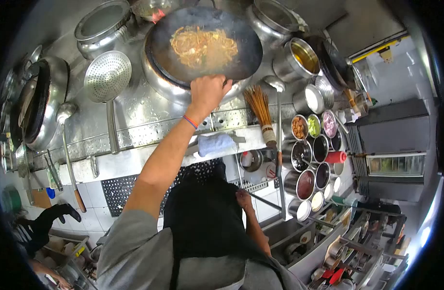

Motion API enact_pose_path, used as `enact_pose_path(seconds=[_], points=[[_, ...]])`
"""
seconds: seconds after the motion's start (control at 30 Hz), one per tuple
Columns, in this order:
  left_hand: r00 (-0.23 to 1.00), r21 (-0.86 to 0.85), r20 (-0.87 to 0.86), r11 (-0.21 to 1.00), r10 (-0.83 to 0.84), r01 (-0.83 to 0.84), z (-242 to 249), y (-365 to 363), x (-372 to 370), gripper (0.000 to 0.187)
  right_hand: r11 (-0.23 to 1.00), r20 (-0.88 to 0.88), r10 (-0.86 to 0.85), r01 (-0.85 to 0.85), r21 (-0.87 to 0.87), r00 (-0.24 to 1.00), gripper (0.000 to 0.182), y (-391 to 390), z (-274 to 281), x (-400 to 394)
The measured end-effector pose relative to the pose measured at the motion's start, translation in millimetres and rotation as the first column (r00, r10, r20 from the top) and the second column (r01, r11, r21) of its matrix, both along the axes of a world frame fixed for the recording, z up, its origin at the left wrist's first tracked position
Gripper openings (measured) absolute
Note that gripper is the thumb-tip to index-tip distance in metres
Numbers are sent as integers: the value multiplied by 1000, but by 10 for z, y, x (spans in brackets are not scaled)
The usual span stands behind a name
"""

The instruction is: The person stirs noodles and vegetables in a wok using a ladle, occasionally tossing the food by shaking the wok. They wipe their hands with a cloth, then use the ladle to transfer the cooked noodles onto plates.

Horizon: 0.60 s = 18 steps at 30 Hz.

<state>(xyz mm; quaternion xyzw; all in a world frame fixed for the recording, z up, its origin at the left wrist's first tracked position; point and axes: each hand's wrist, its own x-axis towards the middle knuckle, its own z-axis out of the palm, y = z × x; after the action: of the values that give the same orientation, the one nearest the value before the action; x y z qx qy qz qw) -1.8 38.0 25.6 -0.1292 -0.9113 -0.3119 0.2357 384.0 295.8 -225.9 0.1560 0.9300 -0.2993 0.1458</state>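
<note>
My left hand [207, 94], with an orange and blue band at the wrist, is wrapped round the near edge of a black wok [159, 53]. The wok stands tilted over the round metal burner ring, and noodles [205, 46] lie in it under steam. Low beside the black apron [202, 212] is my right hand [243, 199], its fingers curled near a dark bar; what it holds, if anything, is too small to make out. A folded blue cloth [215, 144] lies on the counter edge below the wok. A bamboo brush [258, 108] rests right of the wok.
A perforated strainer [107, 77] and a long ladle [66, 113] lie left of the wok. On the right are a pot of yellow liquid [305, 57], several sauce and ingredient containers [305, 185] and a red bottle [336, 157]. Another person's leg [48, 220] shows at lower left.
</note>
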Motion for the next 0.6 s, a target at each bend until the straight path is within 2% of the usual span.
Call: enact_pose_path(seconds=[0.03, 0.1, 0.17, 0.23, 0.3, 0.33, 0.37, 0.43, 0.47, 0.5, 0.57, 0.6], points=[[1000, -11, 15, 1000, -4, 4, -3, 0, 4, 41, 1000, -14, 10, -10, 1, 1000, 27, -83, 337, -247], [1000, -20, 5, 1000, 9, -9, 26, -13, 10, 41, 965, -92, -149, 125, -230, 985, 22, -249, 926, -720], [998, -46, 63, 999, -3, 6, 49, -20, 28, 33, 992, -434, -127, 105, -75, 892, 20, -234, 1424, -1022], [999, -40, 35, 999, 10, -8, -22, -2, 11, 35, 985, -571, 27, 75, 154, 820, 22, -62, 1788, -1244], [999, -46, 17, 998, 43, -42, -87, 13, -25, 40, 940, -591, 75, 141, 312, 803, 29, 129, 1821, -1420], [998, -40, 46, 998, 45, -43, -54, 12, -11, 41, 954, -539, 51, 120, 276, 841, 36, 229, 1804, -1469], [997, -48, 35, 997, 68, -67, -29, 10, 17, 41, 942, -473, 41, 125, 313, 880, 39, 328, 1702, -1508], [995, -52, 75, 997, 62, -58, 34, 12, 41, 42, 922, -477, 121, 79, 379, 871, 43, 440, 1570, -1595], [992, -52, 100, 996, 74, -69, 33, 20, 41, 43, 959, -409, 48, 73, 275, 911, 47, 474, 1571, -1621], [992, -74, 88, 994, 87, -80, 22, 25, 25, 43, 965, -419, 49, 65, 252, 906, 47, 488, 1559, -1657], [991, -81, 77, 992, 106, -100, -5, 33, 21, 38, 977, -386, -195, 214, 6, 902, 47, 477, 1583, -1703], [990, -69, 76, 991, 116, -111, -23, 42, 19, 40, 981, -396, -150, 186, 53, 906, 45, 537, 1526, -1702]])
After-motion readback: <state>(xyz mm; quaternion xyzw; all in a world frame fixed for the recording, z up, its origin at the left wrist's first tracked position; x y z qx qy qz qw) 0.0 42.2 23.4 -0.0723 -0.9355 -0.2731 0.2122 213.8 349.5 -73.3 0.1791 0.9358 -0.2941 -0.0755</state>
